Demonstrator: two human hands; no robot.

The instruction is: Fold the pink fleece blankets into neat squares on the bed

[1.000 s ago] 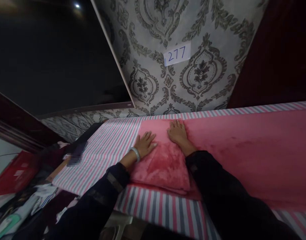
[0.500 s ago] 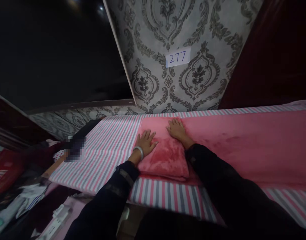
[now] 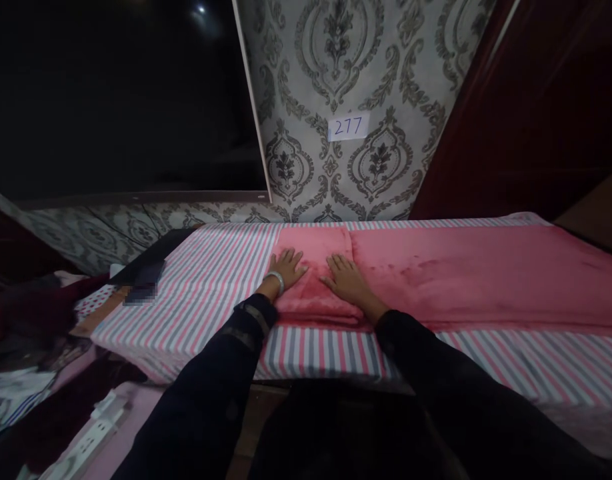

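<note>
A plush pink blanket lies stretched along the striped cloth, its left end folded over into a thicker layered section. My left hand, with a silver bracelet at the wrist, rests flat and spread on the left part of that folded section. On its right part lies my right hand, palm down, fingers stretched out. Both hands press on the plush and grasp nothing. Darker smudges in the pile show around the hands.
A large black television is on the wall at the left. A paper marked 277 is stuck to the patterned wallpaper. A white power strip and heaped clothes lie at lower left. A dark red panel stands at the right.
My right hand has slid toward me over the folded section, from near its far edge to its middle. My left hand stays flat at the left side. The camera view has shifted.
</note>
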